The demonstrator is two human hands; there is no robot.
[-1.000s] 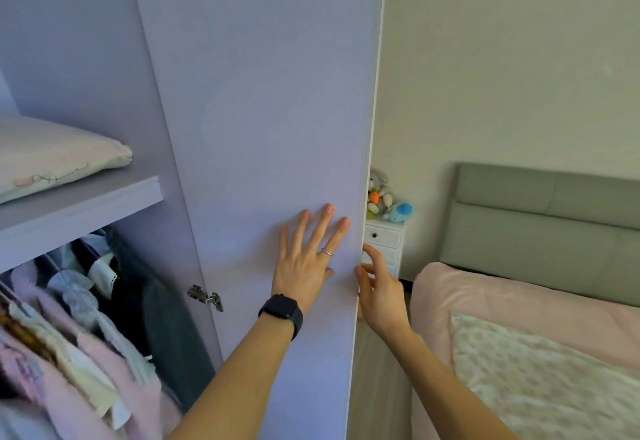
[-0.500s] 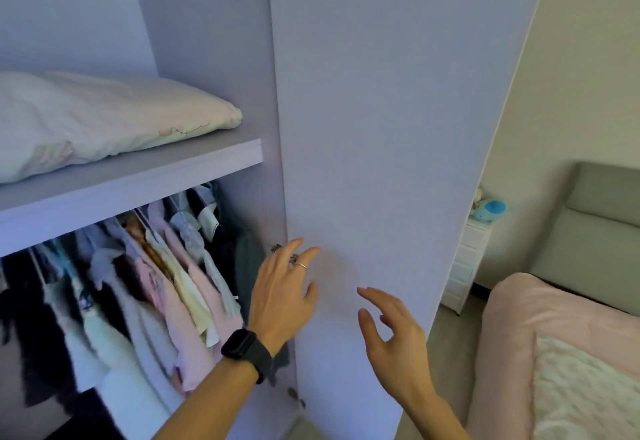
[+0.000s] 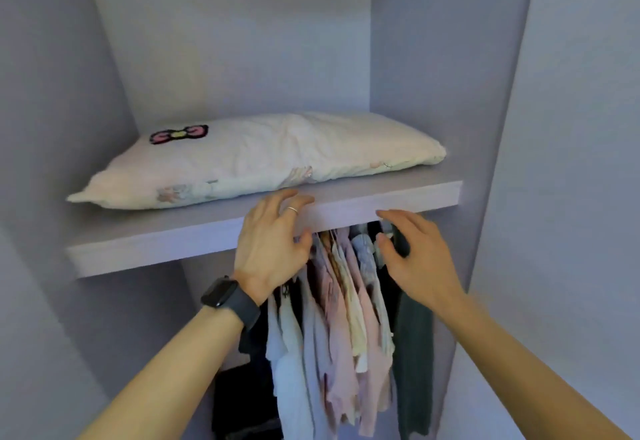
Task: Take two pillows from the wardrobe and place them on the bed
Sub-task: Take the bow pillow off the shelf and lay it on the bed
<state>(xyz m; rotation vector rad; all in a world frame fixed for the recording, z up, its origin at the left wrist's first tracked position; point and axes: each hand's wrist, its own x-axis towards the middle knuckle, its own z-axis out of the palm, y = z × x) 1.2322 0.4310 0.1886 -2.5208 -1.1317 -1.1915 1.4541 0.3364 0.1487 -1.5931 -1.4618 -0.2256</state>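
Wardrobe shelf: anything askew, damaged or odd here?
Only slightly. The pillow lies at an angle on the shelf, its left corner poking toward the front edge, cover creased. No damage shows. Both the left hand and right hand are open and empty.

A home bedroom wardrobe (image 3: 422, 59) (pillow (image 3: 256, 159) shelved, clothes (image 3: 339, 318) hanging below)

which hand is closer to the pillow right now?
The left hand, the one with the watch and ring: its fingertips reach the shelf edge just below the pillow. The right hand hangs lower.
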